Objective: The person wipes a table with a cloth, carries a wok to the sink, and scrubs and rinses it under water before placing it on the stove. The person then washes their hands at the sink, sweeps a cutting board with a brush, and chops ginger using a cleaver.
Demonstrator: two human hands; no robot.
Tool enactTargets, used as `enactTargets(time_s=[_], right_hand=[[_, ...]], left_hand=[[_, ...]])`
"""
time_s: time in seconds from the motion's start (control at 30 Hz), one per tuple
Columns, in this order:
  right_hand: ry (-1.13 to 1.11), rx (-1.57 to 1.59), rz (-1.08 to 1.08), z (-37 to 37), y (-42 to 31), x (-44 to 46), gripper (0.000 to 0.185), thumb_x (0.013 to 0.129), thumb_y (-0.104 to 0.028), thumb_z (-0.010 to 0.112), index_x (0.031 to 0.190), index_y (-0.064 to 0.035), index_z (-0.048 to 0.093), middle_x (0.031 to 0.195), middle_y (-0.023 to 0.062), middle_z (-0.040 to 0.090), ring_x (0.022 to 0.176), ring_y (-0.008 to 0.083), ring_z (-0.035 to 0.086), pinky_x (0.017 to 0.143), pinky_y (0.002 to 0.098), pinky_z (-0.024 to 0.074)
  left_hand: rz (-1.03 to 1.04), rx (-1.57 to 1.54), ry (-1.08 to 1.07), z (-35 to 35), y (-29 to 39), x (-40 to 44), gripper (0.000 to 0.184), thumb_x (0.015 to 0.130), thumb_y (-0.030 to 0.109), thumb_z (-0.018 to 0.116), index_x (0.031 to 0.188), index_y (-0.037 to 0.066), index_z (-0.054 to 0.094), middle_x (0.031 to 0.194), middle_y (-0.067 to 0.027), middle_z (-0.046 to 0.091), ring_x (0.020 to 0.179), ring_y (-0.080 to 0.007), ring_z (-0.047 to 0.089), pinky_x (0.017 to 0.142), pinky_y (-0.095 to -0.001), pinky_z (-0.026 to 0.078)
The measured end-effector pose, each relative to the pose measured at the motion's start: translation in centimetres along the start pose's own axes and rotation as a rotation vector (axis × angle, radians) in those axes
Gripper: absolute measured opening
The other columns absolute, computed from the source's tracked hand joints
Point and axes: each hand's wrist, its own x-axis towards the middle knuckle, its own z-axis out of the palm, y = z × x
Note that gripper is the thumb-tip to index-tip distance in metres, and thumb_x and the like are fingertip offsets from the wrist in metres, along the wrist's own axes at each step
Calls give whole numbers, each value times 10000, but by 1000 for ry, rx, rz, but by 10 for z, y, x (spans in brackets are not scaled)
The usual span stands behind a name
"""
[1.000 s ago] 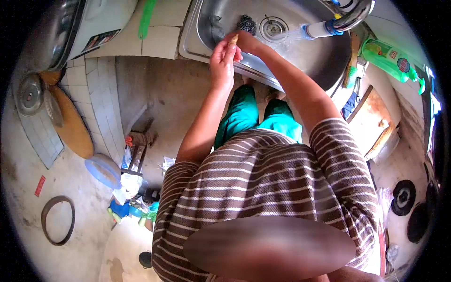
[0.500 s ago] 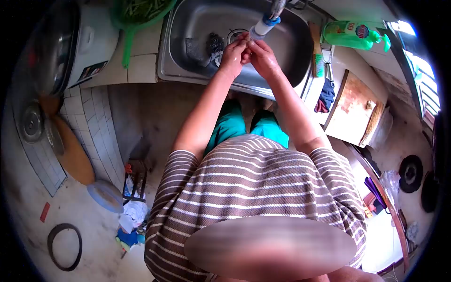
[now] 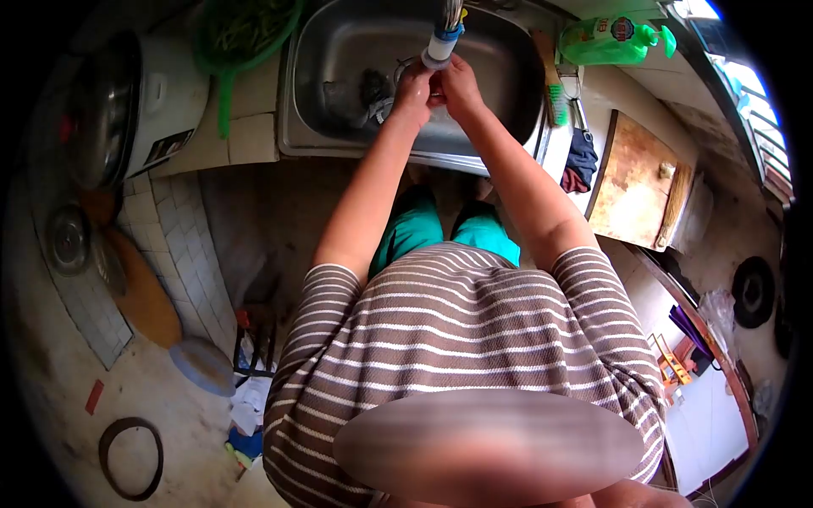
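Over the metal sink [image 3: 292, 134], my left hand [image 3: 412, 96] and my right hand [image 3: 460, 90] come together right beneath the faucet nozzle [image 3: 441, 44]. Their fingers curl inward and meet; the nozzle covers part of them. Whatever may be pinched between the fingertips is hidden. Wet shine shows on the skin of my left hand. In the basin, left of my hands, lie a dark scouring pad [image 3: 373, 85] and a greyish mesh piece [image 3: 339, 93].
A green colander [image 3: 225, 110] of green vegetables stands left of the sink, beside a white appliance [image 3: 176, 97]. At right are a green pump bottle [image 3: 603, 42], a brush [image 3: 555, 103], hanging cloths [image 3: 581, 161] and a wooden board [image 3: 631, 182].
My hands have shifted slightly left and tucked further under the nozzle, so the fingertips seen before are now mostly covered. The whole view has tilted a little.
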Motion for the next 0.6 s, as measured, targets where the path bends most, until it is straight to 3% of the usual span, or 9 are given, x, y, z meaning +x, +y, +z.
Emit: enactTargets(time_s=[0.17, 0.27, 0.37, 0.47, 0.53, 0.6], right_hand=[[-10, 54, -6, -4, -2, -14, 209, 942, -251, 506, 995, -77, 609, 705, -11, 568, 561, 66, 509, 484, 202, 418], [-2, 111, -35, 0, 9, -15, 195, 940, -256, 515, 999, -100, 615, 698, -23, 560, 564, 53, 510, 497, 198, 433], [53, 68, -131, 8, 12, -14, 191, 934, -223, 525, 1034, -84, 610, 784, -2, 611, 695, 109, 573, 624, 242, 473], [193, -27, -300, 15, 17, -5, 206, 918, -203, 537, 1053, -64, 606, 861, 42, 643, 811, 184, 604, 732, 286, 477], [277, -116, -376, 11, 21, 5, 219, 902, -196, 550, 1060, -55, 605, 902, 76, 661, 869, 229, 616, 782, 313, 472], [221, -464, -389, 4, 25, 19, 262, 854, -230, 587, 1040, -46, 609, 947, 162, 662, 918, 305, 626, 795, 369, 473]], left_hand=[[32, -1, -143, -8, -8, 15, 120, 906, 235, 542, 941, 123, 564, 721, 17, 547, 554, -101, 522, 423, -241, 415], [61, 73, -61, -5, -8, 16, 168, 895, 281, 556, 901, 114, 579, 725, 11, 555, 555, -104, 530, 421, -250, 401], [30, 73, -16, -4, -5, 20, 194, 885, 301, 566, 870, 109, 589, 735, 3, 571, 544, -105, 536, 411, -256, 389], [30, 115, 44, 6, -6, 22, 205, 884, 321, 562, 893, 120, 604, 806, -17, 611, 646, -135, 589, 511, -288, 460], [84, -71, 120, 14, -8, 25, 208, 889, 308, 553, 913, 111, 614, 890, -41, 633, 799, -178, 614, 681, -326, 498], [82, -112, 110, 13, -7, 27, 214, 894, 299, 550, 934, 99, 613, 923, -48, 633, 863, -189, 606, 753, -337, 487]])
